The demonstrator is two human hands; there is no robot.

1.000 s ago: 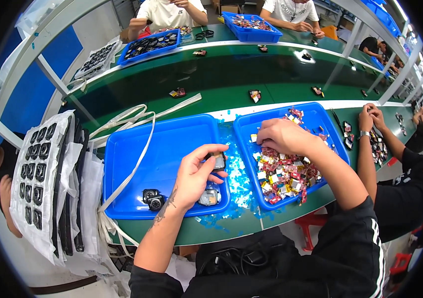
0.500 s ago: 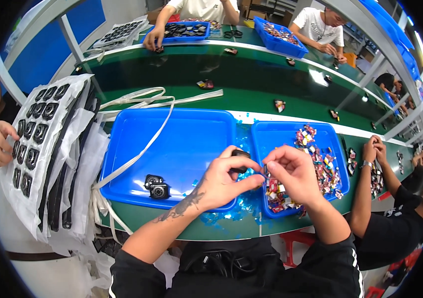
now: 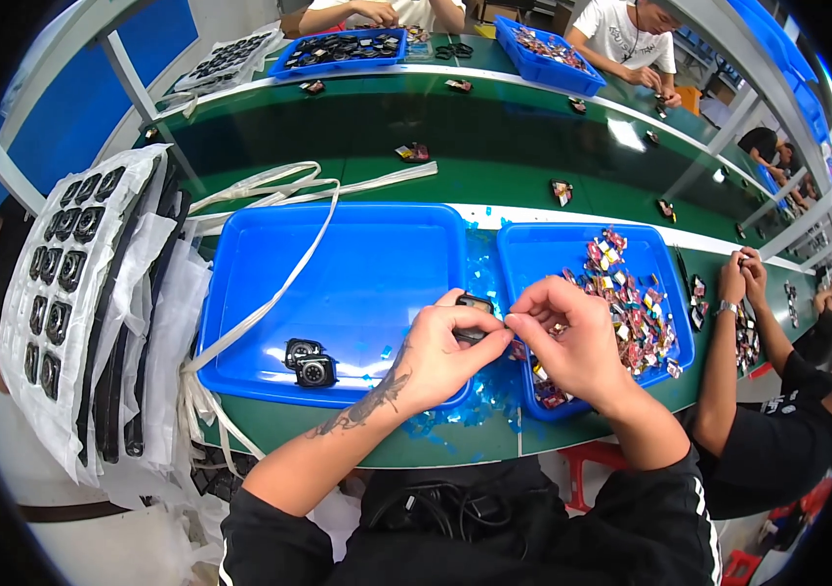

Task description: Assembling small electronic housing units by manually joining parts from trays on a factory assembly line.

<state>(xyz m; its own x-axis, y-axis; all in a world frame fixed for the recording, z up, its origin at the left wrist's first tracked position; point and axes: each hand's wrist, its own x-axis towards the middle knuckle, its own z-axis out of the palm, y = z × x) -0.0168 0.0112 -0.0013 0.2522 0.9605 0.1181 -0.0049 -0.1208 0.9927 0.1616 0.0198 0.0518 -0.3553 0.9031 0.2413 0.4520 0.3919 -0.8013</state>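
Observation:
My left hand (image 3: 440, 359) grips a small black square part (image 3: 473, 305) over the gap between two blue trays. My right hand (image 3: 572, 342) meets it from the right, its fingertips pinched at the part's edge; what they pinch is too small to tell. The left blue tray (image 3: 357, 254) holds two round black parts (image 3: 309, 361) near its front. The right blue tray (image 3: 543, 249) holds a heap of small colourful pieces (image 3: 631, 303). Blue scraps (image 3: 455, 415) litter the green bench under my hands.
White straps (image 3: 279, 195) loop across the left tray and bench. White sheets of black round parts (image 3: 64, 283) stand at the left. A person in black (image 3: 777, 439) works at my right. More people and blue trays (image 3: 338, 49) line the far bench.
My right hand came back from the heap in the right tray and met my left hand at the black part. My view shifted right and closer to the trays.

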